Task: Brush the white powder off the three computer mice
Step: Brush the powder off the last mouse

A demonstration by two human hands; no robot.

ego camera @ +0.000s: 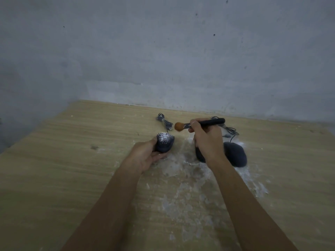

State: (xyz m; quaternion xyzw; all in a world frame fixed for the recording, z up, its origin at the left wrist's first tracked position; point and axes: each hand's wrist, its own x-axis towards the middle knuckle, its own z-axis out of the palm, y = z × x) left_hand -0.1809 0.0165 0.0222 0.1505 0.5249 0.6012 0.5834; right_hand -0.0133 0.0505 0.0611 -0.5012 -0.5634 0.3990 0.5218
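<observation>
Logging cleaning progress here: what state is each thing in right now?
left hand: grips the held mouse.
held mouse: top speckled with white powder.
right hand: grips the brush handle.
brush: bristles beside the held mouse, not touching.
middle mouse: on the table, mostly hidden behind the right hand.
right mouse: on the table, top looks clean.
table: smeared with powder.
cable: bundled, lying behind.

The mouse (165, 144) in the left hand (145, 156) is left of the middle mouse (200, 156) and right mouse (235, 154) on the table (54, 160), brush (204, 123) above, cables (164, 122) behind
</observation>
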